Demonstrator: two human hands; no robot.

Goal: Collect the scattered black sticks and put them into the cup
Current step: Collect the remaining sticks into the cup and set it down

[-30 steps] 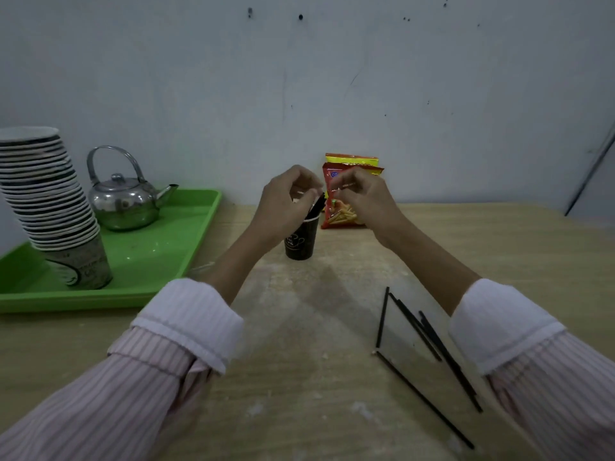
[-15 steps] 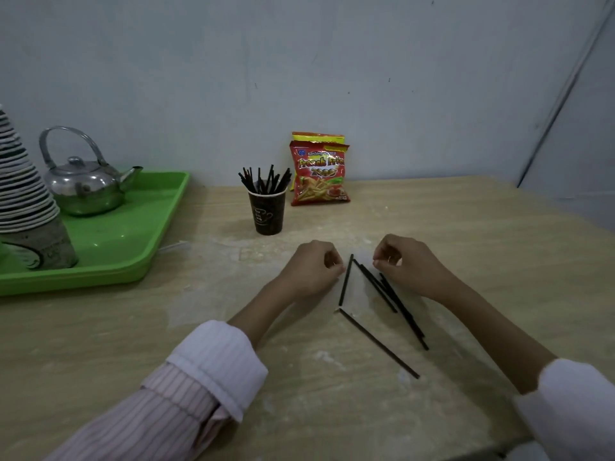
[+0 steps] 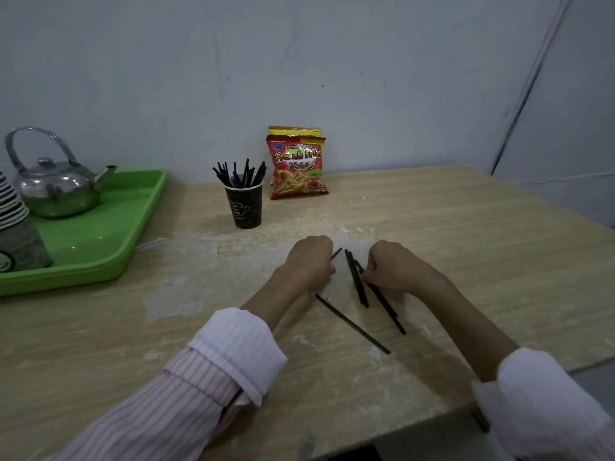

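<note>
Several black sticks (image 3: pixel 352 324) lay loose on the table (image 3: pixel 449 234), well apart from the cup (image 3: pixel 245 207). The left hand (image 3: pixel 311 261) curled round one; the right hand (image 3: pixel 394 266) pinched another. Gathering seemed under way; the next move would need a firm lift to the cup.

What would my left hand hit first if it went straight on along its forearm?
Likely nothing: ahead of the left hand the way looks free over the table, passing right of the snack bag toward the wall; depth unclear.
</note>
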